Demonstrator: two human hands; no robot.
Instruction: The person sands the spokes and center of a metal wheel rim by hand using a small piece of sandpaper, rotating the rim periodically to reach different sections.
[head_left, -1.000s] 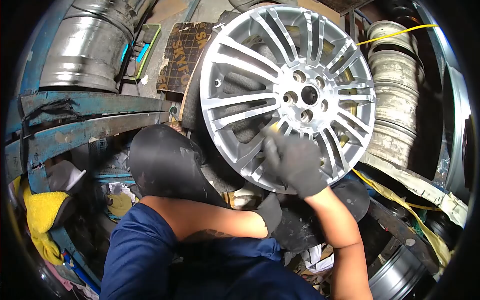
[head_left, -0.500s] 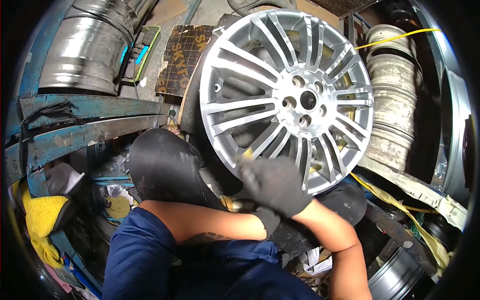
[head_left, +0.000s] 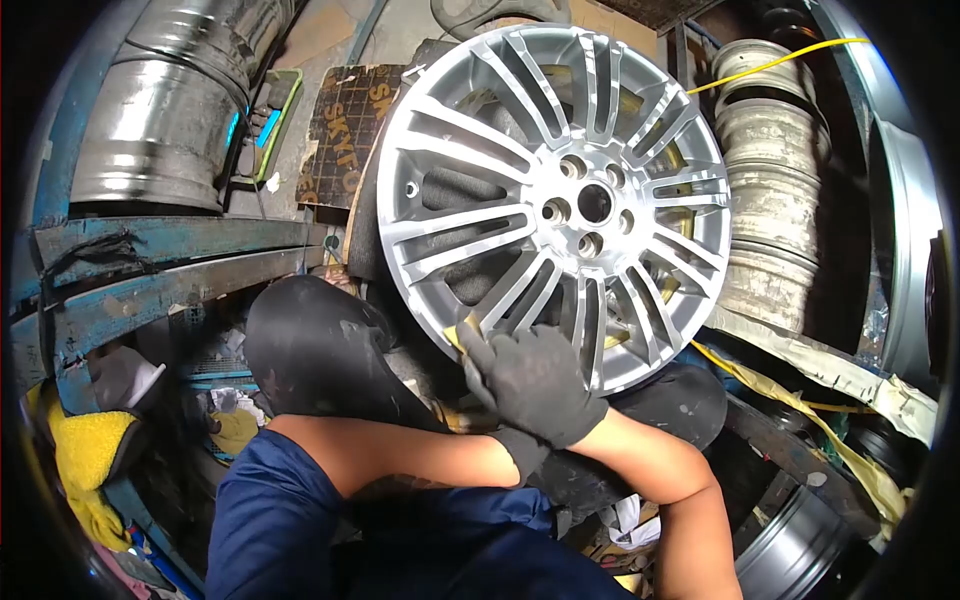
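Observation:
A silver multi-spoke alloy wheel lies face up and tilted in front of me, over my knees. My right hand, in a dark grey glove, is closed on a small yellow piece of sandpaper and presses it to the wheel's near-left rim, at the foot of a spoke. My left hand, also gloved, reaches under the right one near the wheel's lower edge. Its fingers are hidden, so what it touches cannot be seen.
Several worn rims are stacked at the right, and shiny metal barrels stand at upper left. Blue metal bars run along the left. A yellow fluffy cloth hangs at lower left. A printed board lies behind the wheel.
My right hand has moved slightly left and down along the rim with the sandpaper. The wheel sits a little further left in view.

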